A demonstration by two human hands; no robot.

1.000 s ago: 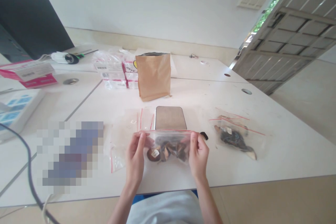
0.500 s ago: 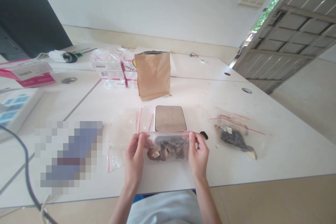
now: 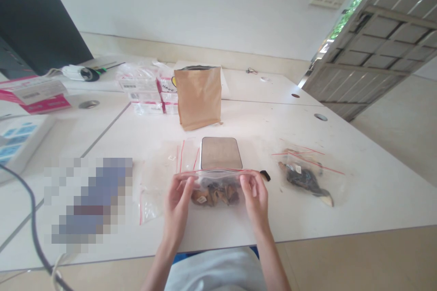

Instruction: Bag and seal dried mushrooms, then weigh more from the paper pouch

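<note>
A clear zip bag point(image 3: 215, 186) with a red seal line and brown dried pieces inside is held by both my hands just above the white table point(image 3: 239, 122). My left hand point(image 3: 177, 204) pinches its left top corner, and my right hand point(image 3: 254, 198) pinches its right top corner. Directly behind the bag lies a small flat scale point(image 3: 221, 152) with a metal top. A brown paper pouch point(image 3: 199, 96) stands upright farther back.
A filled zip bag point(image 3: 305, 177) with dark pieces lies to the right, on empty bags. Empty zip bags point(image 3: 160, 177) lie to the left. Boxed packets point(image 3: 146, 91) sit behind, a pink box point(image 3: 37, 95) and a dark monitor point(image 3: 34, 32) at far left. A cable point(image 3: 32, 218) crosses the lower left.
The bag has come down slightly toward the table, and its top edge has bowed. My hands have moved a little closer together along the seal.
</note>
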